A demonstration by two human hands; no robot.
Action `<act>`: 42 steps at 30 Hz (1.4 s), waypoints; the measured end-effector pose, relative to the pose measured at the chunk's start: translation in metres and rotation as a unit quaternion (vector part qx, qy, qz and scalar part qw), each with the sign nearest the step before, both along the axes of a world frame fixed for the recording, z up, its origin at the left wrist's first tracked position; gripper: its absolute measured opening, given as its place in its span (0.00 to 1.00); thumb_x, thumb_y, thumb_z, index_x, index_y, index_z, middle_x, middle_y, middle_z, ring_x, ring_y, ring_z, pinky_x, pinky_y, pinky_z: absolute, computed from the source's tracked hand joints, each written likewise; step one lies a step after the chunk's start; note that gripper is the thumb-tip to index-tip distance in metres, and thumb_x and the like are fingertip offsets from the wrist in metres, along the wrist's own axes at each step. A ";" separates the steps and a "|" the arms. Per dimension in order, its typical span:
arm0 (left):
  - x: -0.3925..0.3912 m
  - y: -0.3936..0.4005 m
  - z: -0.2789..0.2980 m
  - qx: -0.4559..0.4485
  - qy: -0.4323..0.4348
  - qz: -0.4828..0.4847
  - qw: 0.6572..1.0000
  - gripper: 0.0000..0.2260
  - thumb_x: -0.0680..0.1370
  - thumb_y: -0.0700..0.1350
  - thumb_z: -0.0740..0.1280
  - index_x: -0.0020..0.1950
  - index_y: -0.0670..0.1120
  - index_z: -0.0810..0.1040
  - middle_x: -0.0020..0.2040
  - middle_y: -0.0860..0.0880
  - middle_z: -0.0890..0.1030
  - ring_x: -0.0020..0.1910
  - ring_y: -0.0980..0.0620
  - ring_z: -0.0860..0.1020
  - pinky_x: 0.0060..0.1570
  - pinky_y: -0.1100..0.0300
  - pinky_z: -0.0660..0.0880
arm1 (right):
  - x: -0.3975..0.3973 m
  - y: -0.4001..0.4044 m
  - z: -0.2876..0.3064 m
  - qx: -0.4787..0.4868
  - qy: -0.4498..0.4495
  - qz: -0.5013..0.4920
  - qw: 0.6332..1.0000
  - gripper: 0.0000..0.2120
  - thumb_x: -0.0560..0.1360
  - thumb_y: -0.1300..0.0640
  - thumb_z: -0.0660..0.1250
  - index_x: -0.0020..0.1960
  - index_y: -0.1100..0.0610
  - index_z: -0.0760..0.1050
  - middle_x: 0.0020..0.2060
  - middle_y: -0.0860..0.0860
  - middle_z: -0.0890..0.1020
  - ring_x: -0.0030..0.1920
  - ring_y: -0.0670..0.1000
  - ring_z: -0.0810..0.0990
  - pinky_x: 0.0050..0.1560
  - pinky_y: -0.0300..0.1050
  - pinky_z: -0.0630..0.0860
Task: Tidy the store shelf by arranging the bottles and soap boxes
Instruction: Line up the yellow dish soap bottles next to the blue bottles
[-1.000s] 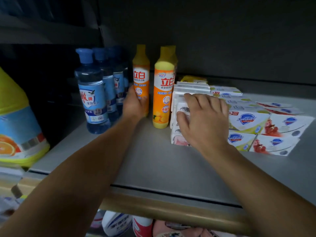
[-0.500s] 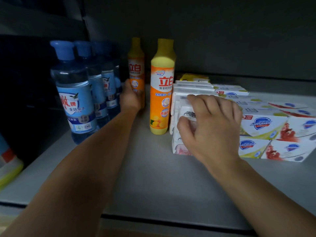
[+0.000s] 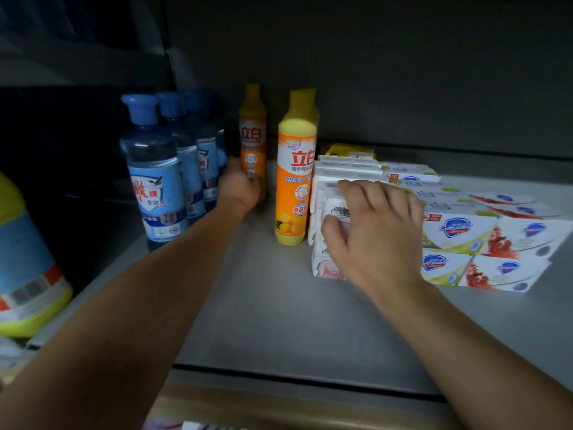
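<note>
Store shelf [image 3: 279,321]. Left hand [image 3: 240,189] curls around the lower body of the rear orange bottle [image 3: 252,141], left of and behind the front orange bottle [image 3: 296,178]. Right hand [image 3: 372,234], fingers spread, rests on the white soap boxes [image 3: 328,193] just right of that front bottle. Judgement: bottles tall, smooth, tippable, so grip low; boxes light, stiff, crushable, so press flat.

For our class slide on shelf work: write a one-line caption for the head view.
Left hand grips the rear orange bottle while the right hand rests on white soap boxes.
</note>
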State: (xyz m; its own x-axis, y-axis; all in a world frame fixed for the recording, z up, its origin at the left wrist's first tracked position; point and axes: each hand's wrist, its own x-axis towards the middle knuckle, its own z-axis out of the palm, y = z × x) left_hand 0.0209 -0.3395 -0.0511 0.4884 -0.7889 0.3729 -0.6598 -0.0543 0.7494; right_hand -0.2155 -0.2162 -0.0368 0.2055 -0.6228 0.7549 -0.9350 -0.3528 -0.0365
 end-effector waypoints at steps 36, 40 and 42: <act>0.006 0.224 -0.035 0.137 -0.194 -0.184 0.954 0.33 0.73 0.68 0.62 0.73 0.52 0.67 0.69 0.48 0.74 0.67 0.47 0.72 0.65 0.53 0.70 | 0.074 0.007 0.102 0.213 -0.178 0.154 0.948 0.19 0.70 0.39 0.71 0.53 0.50 0.75 0.53 0.52 0.81 0.54 0.54 0.80 0.54 0.50 0.78; -0.012 0.249 -0.012 0.044 0.097 -0.260 0.960 0.36 0.71 0.61 0.72 0.75 0.51 0.63 0.69 0.50 0.73 0.65 0.51 0.74 0.63 0.51 0.74 | 0.068 0.049 0.100 0.242 -0.218 0.215 0.921 0.17 0.70 0.38 0.71 0.49 0.49 0.78 0.46 0.46 0.83 0.46 0.47 0.82 0.47 0.47 0.81; -0.028 0.266 -0.002 0.017 0.171 -0.291 0.941 0.32 0.69 0.59 0.73 0.70 0.52 0.67 0.62 0.51 0.78 0.59 0.52 0.79 0.58 0.51 0.77 | 0.067 0.064 0.096 0.284 -0.261 0.246 0.889 0.17 0.70 0.38 0.71 0.49 0.50 0.79 0.43 0.45 0.84 0.41 0.45 0.84 0.41 0.46 0.83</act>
